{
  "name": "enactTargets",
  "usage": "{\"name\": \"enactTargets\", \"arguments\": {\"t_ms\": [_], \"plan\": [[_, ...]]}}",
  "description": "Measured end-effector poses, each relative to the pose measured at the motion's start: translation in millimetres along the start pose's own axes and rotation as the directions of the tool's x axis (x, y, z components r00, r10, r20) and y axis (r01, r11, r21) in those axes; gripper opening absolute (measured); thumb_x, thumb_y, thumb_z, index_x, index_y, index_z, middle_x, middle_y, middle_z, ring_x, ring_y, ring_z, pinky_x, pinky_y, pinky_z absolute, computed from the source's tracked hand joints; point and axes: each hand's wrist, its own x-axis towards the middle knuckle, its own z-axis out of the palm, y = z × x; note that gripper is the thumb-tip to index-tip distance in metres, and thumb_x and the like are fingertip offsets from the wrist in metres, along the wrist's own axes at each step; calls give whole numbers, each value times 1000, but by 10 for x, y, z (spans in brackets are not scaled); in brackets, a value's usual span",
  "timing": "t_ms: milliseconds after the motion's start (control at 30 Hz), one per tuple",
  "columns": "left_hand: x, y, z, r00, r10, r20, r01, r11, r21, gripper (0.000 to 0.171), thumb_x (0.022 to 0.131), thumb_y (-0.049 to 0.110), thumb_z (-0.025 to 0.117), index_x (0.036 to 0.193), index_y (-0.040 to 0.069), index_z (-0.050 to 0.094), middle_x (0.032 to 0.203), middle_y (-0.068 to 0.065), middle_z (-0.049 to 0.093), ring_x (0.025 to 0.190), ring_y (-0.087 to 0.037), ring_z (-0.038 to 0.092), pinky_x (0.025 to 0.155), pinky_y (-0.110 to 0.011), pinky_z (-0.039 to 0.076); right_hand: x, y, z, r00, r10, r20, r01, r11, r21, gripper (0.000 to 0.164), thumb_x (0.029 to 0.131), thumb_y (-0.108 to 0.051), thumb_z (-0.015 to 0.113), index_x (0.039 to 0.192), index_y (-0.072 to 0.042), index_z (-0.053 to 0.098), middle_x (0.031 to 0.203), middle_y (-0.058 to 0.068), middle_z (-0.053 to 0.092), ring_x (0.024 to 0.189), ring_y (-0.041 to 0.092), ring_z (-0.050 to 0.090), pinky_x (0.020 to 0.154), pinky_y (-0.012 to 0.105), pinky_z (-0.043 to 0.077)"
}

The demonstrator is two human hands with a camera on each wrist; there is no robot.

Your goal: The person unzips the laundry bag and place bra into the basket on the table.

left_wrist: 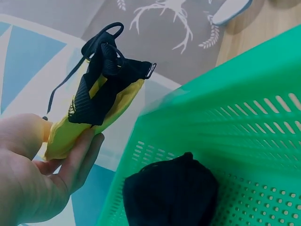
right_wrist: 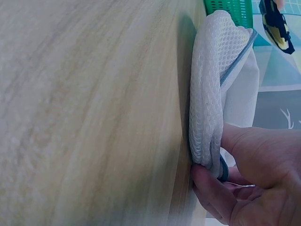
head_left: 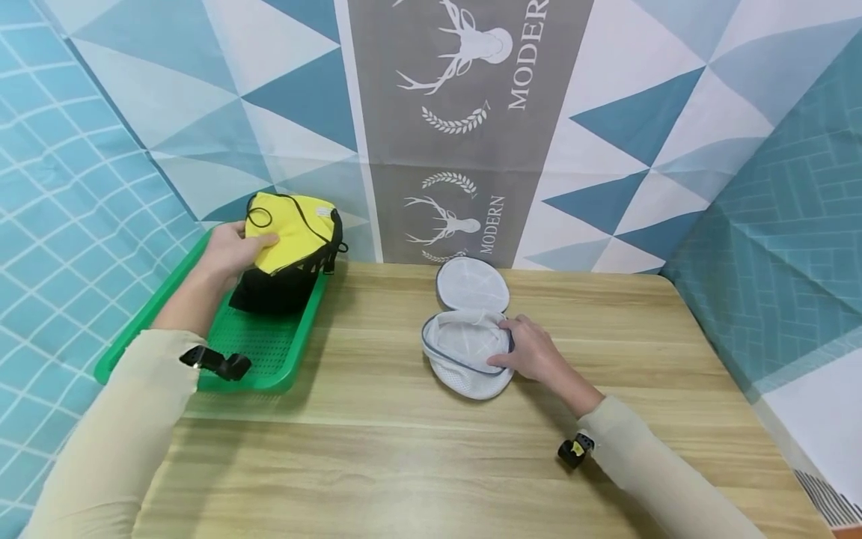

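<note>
On the left, my left hand (head_left: 232, 251) pinches a folded yellow garment with black straps (head_left: 296, 228), thumb on top and fingers beneath. Thin black cords and a small buckle show on it in the left wrist view. It is held up over a green perforated basket (head_left: 306, 329), where a black cloth item (head_left: 276, 290) lies. A white mesh laundry bag (head_left: 465, 378) sits at the table's middle, its round lid (head_left: 474, 284) folded back. My right hand (head_left: 532, 348) grips the bag's right rim, thumb inside and fingers outside in the right wrist view.
The wooden table (head_left: 377, 449) carries the basket at its left and the bag near the back. A patterned wall covering (head_left: 431, 150) with deer heads rises behind. Blue tiled sheets (head_left: 60, 187) close off the left side.
</note>
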Motion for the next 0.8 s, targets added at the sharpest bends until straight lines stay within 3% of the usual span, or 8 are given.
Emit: {"name": "enactTargets", "arguments": {"t_ms": [333, 533, 800], "plan": [[144, -87, -57, 999, -42, -11, 41, 994, -98, 84, 115, 34, 62, 177, -3, 20, 97, 18, 62, 71, 6, 61, 66, -15, 55, 5, 8, 25, 1000, -6, -6, 6, 1000, 1, 90, 84, -48, 100, 153, -1, 66, 134, 18, 71, 120, 33, 71, 105, 53, 62], [188, -100, -78, 998, -52, -20, 50, 995, -90, 85, 115, 34, 61, 178, -3, 17, 92, 20, 62, 66, 5, 58, 61, -16, 52, 5, 8, 27, 1000, -5, -14, 5, 1000, 2, 90, 84, -48, 100, 153, -1, 66, 133, 17, 71, 117, 32, 71, 103, 52, 63], [218, -145, -83, 997, -78, -18, 76, 991, -107, 82, 116, 32, 61, 177, -3, 19, 101, 15, 62, 74, 7, 65, 72, -14, 59, 6, 10, 23, 1000, -3, -16, 3, 1000, 3, 90, 83, -48, 100, 153, -1, 66, 132, 17, 71, 116, 31, 70, 102, 51, 63]]}}
